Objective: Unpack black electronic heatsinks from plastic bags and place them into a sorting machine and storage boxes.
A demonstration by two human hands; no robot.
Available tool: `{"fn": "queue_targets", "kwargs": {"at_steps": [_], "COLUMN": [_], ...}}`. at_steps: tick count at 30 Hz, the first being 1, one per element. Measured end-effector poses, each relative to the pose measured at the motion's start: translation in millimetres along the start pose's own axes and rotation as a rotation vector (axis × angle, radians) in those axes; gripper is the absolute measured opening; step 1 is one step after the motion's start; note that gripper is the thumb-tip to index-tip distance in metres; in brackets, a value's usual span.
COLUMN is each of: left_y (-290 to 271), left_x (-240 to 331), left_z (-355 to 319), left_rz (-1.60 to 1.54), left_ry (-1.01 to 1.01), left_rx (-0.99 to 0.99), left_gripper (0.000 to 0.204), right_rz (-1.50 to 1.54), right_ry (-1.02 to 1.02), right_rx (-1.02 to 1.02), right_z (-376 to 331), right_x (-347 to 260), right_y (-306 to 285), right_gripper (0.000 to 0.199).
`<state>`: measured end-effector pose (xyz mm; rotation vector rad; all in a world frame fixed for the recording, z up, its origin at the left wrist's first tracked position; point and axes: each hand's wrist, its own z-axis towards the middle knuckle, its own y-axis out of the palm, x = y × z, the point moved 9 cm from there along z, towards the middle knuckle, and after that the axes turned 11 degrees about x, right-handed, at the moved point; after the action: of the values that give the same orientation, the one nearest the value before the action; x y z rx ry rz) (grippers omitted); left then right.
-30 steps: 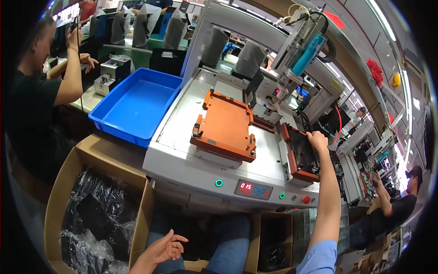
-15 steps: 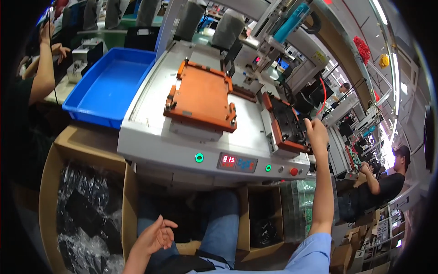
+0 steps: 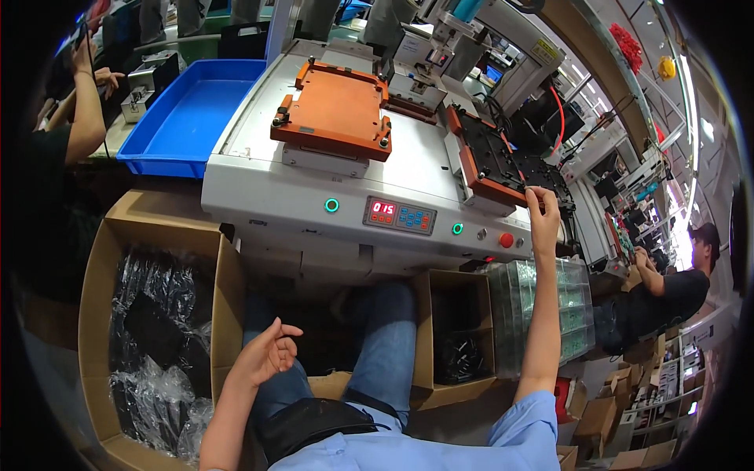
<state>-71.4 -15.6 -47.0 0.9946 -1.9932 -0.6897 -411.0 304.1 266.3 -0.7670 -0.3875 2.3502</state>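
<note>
**Two bare hands, one at the right fixture, one idle over the lap**

Right hand (image 3: 543, 224) is reaching up to the near corner of the right-hand orange-framed fixture (image 3: 491, 163), which is sitting on the machine deck (image 3: 424, 161) at its right side. Fingertips are touching the fixture's front edge; the fingers are curling on that edge, but whether they are actually pinching anything cannot be told from this angle. The fixture's dark inner tray is lying just beyond the fingertips, further from the person.

Left hand (image 3: 267, 353) is hanging low over the left knee, palm half up, fingers loosely spread and holding nothing. It is sitting just beside the rim of a large cardboard box (image 3: 106, 259) filled with black parts in clear bags.

A second orange fixture plate (image 3: 334, 110) is lying left of centre on the deck, well apart from both hands. A red readout panel (image 3: 399, 214) is glowing on the front face, between two green buttons. A blue tray (image 3: 188, 118) is sitting left of the machine.
</note>
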Motion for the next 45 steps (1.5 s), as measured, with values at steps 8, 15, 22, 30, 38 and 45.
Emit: {"fn": "queue_targets", "kwargs": {"at_steps": [8, 15, 22, 30, 38, 45], "left_y": [-12, -4, -66, -301, -416, -559], "left_x": [3, 8, 101, 145, 158, 155], "left_z": [-13, 5, -64, -189, -199, -219], "left_rz": [0.005, 0.106, 0.232, 1.02, 1.231, 0.732], "left_ry": [0.045, 0.097, 0.607, 1.123, 0.453, 0.679], "left_rx": [0.048, 0.02, 0.409, 1.807, 2.076, 1.599], "left_gripper": [0.045, 0.043, 0.041, 0.051, 0.076, 0.059], "right_rz": [-0.25, -0.269, -0.316, -0.225, -0.2, -0.309], "right_ry": [-0.332, -0.411, -0.478, -0.266, 0.33, 0.488], "right_rx": [0.092, 0.087, 0.0, -0.013, 0.011, -0.281], "right_z": [-81, -146, -150, -136, -197, -257], "right_x": [-110, -116, -130, -144, -3, 121], "right_y": [29, 54, 65, 44, -25, -35], "right_gripper": [0.033, 0.032, 0.028, 0.023, 0.02, 0.021]}}
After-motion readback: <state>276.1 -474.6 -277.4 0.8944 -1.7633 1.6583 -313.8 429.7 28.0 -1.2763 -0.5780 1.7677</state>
